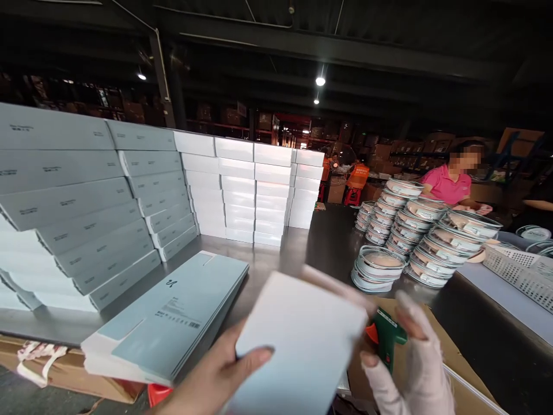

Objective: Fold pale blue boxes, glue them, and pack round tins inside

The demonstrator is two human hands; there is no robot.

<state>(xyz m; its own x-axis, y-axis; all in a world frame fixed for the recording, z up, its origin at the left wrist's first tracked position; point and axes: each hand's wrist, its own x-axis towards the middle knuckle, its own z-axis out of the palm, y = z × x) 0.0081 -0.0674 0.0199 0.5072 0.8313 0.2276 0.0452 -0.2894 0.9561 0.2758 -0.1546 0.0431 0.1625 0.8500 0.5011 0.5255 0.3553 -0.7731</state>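
My left hand (233, 369) grips a pale blue-white cardboard box (302, 340), its thumb on the broad face. A blurred pinkish strip (334, 285) shows behind the box's far edge; whether it is a flap I cannot tell. Just right of the box is my right hand (412, 363), in a light fingerless glove, with fingers and thumb apart. A green glue gun (386, 334) with an orange trigger lies beyond that hand, on brown cardboard (458, 360). To the left of my left hand lies a stack of flat light-blue box blanks (177, 317) with printing and a barcode.
White and light-blue boxes are piled in a wall (233, 190) along the left and back of the dark table (324, 248). Stacks of round clear-lidded containers (436, 248) stand at right. Beyond them are a person in pink (449, 184) and a white perforated basket (518, 274).
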